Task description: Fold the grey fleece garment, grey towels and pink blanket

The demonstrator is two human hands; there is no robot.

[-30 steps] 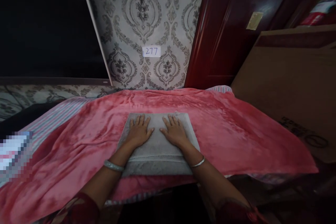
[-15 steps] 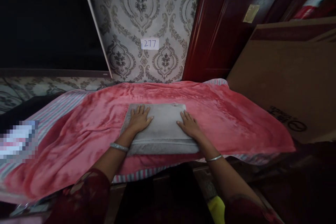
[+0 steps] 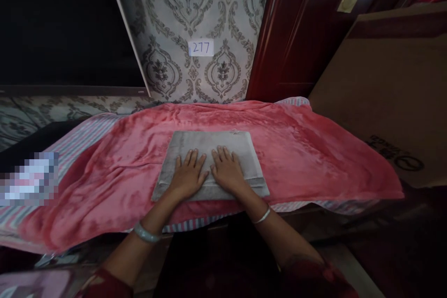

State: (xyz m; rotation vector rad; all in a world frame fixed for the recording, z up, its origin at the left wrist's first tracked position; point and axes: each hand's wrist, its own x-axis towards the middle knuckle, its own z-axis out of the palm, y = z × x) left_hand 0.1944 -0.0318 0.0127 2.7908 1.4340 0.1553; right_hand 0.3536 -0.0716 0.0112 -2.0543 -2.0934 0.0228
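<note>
A folded grey cloth (image 3: 213,142), soft and rectangular, lies flat on a pink plush blanket (image 3: 300,163). A fold line runs across the cloth near its front edge. My left hand (image 3: 188,174) rests palm down on the left half of the cloth, fingers spread. Close beside it, my right hand (image 3: 226,170) lies flat on the cloth right of its middle, fingers stretched out. Both hands press on the top surface and grip nothing. The cloth's underside is hidden.
Behind the blanket is a patterned wall with a paper label (image 3: 201,47) reading 277. A dark television screen (image 3: 70,28) stands at the left. To the right are a dark red door (image 3: 296,32) and a large cardboard box (image 3: 391,93). Striped fabric (image 3: 87,130) shows under the blanket.
My right hand has slid left and toward me, from the cloth's right edge to near its middle. My left hand has also come a little nearer to me. The view has shifted slightly.
</note>
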